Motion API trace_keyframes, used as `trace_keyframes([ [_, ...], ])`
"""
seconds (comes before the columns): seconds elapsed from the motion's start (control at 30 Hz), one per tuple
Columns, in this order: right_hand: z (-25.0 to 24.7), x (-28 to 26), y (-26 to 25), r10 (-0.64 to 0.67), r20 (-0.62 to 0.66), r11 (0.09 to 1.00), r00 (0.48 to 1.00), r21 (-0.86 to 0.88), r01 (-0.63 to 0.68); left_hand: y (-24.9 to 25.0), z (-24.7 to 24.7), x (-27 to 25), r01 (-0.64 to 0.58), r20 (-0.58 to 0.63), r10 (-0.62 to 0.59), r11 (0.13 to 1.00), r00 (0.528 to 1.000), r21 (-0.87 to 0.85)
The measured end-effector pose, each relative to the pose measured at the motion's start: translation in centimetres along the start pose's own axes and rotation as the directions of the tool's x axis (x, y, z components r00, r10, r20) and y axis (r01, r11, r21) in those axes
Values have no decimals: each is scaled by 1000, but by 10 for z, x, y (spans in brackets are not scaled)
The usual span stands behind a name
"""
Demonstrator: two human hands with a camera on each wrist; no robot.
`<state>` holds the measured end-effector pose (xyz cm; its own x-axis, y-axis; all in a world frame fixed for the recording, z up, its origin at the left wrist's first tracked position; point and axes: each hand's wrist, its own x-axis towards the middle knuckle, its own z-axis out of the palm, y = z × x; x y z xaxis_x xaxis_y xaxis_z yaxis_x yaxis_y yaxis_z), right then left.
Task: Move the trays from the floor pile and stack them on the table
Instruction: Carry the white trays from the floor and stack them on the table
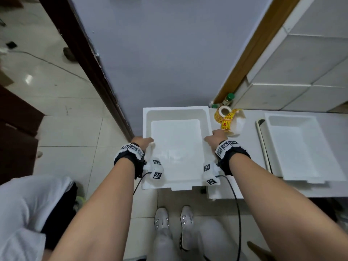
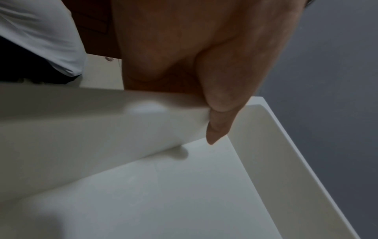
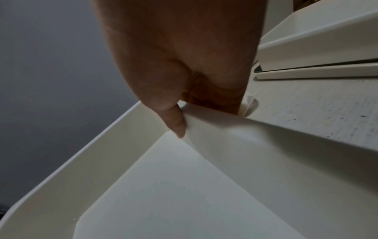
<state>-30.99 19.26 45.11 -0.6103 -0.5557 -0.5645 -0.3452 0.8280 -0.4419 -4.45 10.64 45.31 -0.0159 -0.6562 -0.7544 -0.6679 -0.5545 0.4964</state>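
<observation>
I hold a white rectangular tray (image 1: pixel 176 113) level in front of me, above the floor and against the left end of the white table (image 1: pixel 250 127). My left hand (image 1: pixel 146 143) grips its left rim, thumb (image 2: pixel 216 127) inside the wall (image 2: pixel 102 116). My right hand (image 1: pixel 216 137) grips the right rim, thumb (image 3: pixel 175 124) inside the tray (image 3: pixel 184 186). Another white tray (image 1: pixel 295 147) lies on the table to the right, nested on a flatter one (image 1: pixel 260 127).
A roll of yellow stickers (image 1: pixel 227 117) and a green-capped bottle (image 1: pixel 228 98) sit at the table's back left corner, close to my right hand. A grey wall panel (image 1: pixel 169 53) stands ahead. My feet (image 1: pixel 174 219) are on the tiled floor (image 1: pixel 71 132) below.
</observation>
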Motion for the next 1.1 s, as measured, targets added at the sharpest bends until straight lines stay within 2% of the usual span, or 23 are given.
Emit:
trace_keyframes([
  [0.17, -30, -10, 15, -56, -43, 997, 998, 46, 58, 13, 13, -21, -53, 26, 54, 998, 998, -34],
  [0.3, -73, 1, 27, -69, -71, 990, 995, 120, 77, 38, 34, -23, -125, 17, 127, 989, 992, -81],
  [0.5, -146, 12, 40, -221, 27, 951, 975, 225, 210, 99, 74, -92, -183, -152, 186, 982, 971, 36],
  [0.6, -188, 13, 56, -290, 59, 922, 955, 285, 263, 122, 105, -117, -193, -224, 193, 981, 955, 20],
  [0.73, -254, 26, 95, -352, 47, 897, 935, 301, 323, 162, 160, -146, -265, -290, 233, 962, 928, -73],
  [0.9, -322, 43, 149, -340, -67, 895, 938, 285, 344, 208, 227, -169, -318, -219, 289, 941, 932, -114],
  [1.0, -357, 58, 190, -297, -119, 894, 948, 315, 319, 232, 271, -175, -336, -157, 313, 930, 937, -148],
  [1.1, -382, 69, 229, -239, -156, 905, 958, 322, 278, 249, 312, -171, -347, -115, 336, 932, 935, -106],
])
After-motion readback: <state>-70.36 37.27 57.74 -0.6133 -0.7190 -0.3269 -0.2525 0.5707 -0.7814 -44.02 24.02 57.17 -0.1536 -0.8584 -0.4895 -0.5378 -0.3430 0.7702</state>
